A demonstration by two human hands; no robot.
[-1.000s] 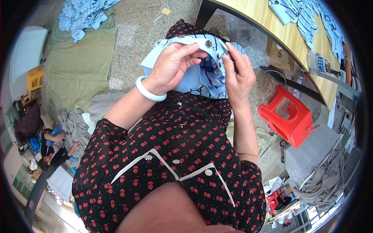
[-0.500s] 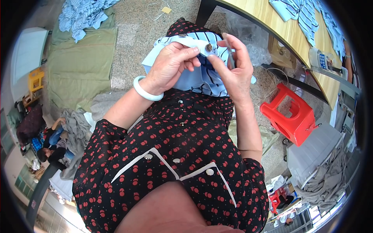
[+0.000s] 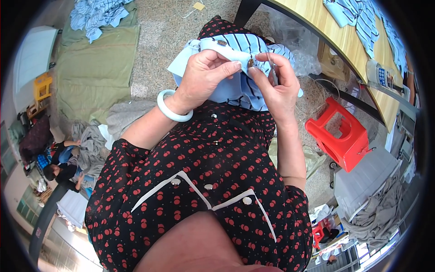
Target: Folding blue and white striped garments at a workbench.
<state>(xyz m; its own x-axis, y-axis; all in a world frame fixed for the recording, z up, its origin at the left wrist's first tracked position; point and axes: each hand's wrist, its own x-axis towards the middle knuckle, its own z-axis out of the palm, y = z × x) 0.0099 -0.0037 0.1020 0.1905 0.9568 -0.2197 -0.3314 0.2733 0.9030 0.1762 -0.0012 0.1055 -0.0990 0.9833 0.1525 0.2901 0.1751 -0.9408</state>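
Observation:
A light blue garment with dark stripes [image 3: 242, 90] lies bunched over my lap. My left hand [image 3: 206, 77] is closed on its plain pale blue band [image 3: 233, 54], thumb on top and fingers curled beneath. One brown button [image 3: 221, 43] sits farther back along the band. A second brown button [image 3: 250, 62] stands at the band's right end, between the thumb and forefinger of my right hand [image 3: 276, 84]. Something thin and grey [image 3: 272, 68] lies against that hand's fingers; its kind is partly hidden. A white bangle [image 3: 168, 106] rings my left wrist.
A red plastic stool [image 3: 340, 133] stands at right, below a wooden-topped table [image 3: 312, 18] bearing striped garments [image 3: 358, 22] and a clear tub [image 3: 379, 75]. Green cloth [image 3: 97, 68] covers floor at left, with blue garments [image 3: 97, 18] heaped on it. Another person [image 3: 63, 174] sits far left.
The band's end and its button have shifted slightly right and down. My right forefinger, raised before, has come down so that finger and thumb meet at the button.

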